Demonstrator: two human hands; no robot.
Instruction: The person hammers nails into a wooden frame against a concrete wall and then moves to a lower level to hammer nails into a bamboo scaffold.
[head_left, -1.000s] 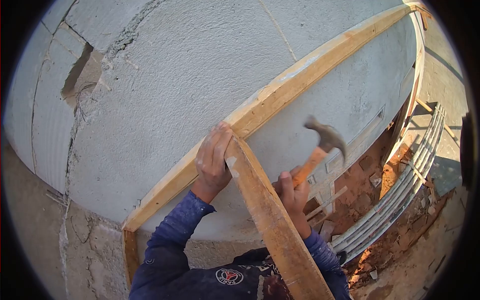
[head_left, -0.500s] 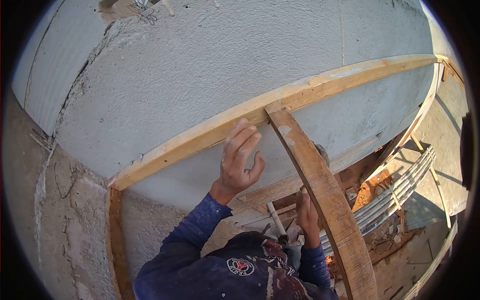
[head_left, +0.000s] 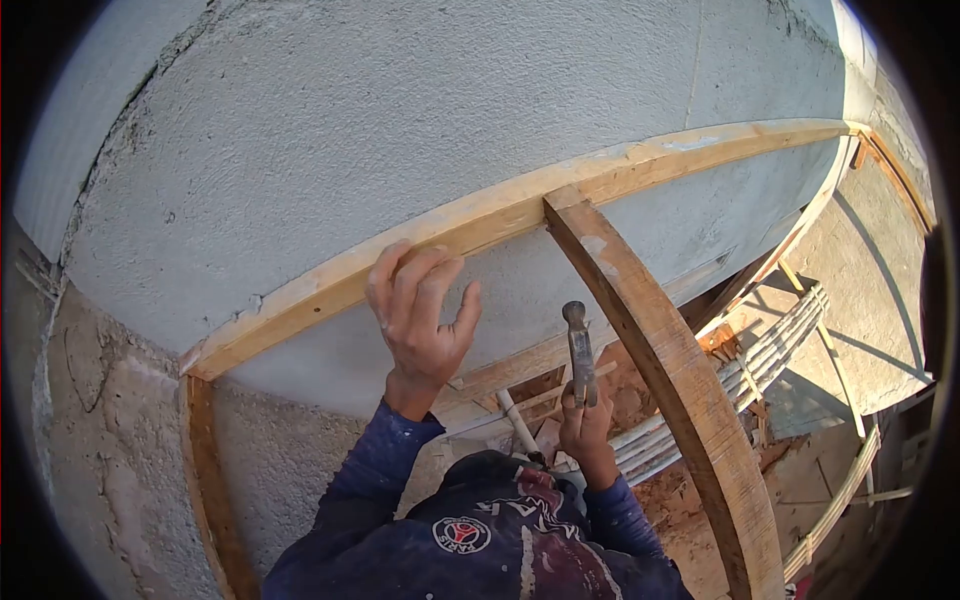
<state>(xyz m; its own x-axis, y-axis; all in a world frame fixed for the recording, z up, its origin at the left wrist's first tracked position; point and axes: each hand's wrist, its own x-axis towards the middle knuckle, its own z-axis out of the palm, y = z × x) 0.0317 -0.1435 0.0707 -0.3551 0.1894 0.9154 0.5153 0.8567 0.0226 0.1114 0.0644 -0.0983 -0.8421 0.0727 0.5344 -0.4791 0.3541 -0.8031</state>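
Note:
My left hand (head_left: pixel 415 310) has its fingers apart, with the fingertips at the long pale wooden beam (head_left: pixel 480 225) that runs along the grey wall (head_left: pixel 400 120). Nothing is seen in its grasp. Lower and to the right, my right hand (head_left: pixel 587 425) is closed round a hammer (head_left: pixel 580 345), whose metal head points up. A darker wooden board (head_left: pixel 665 360) butts against the beam and comes down just right of the hammer.
At the left, another wooden piece (head_left: pixel 210 480) runs down from the beam's end. A bundle of pale poles (head_left: pixel 760 360) lies below at the right, near reddish rubble. A white pipe (head_left: pixel 517 420) shows beside my right hand.
My left hand has moved left along the beam. My right hand has shifted left, and the hammer, mostly behind the board before, now shows in full view. The camera view has shifted a little.

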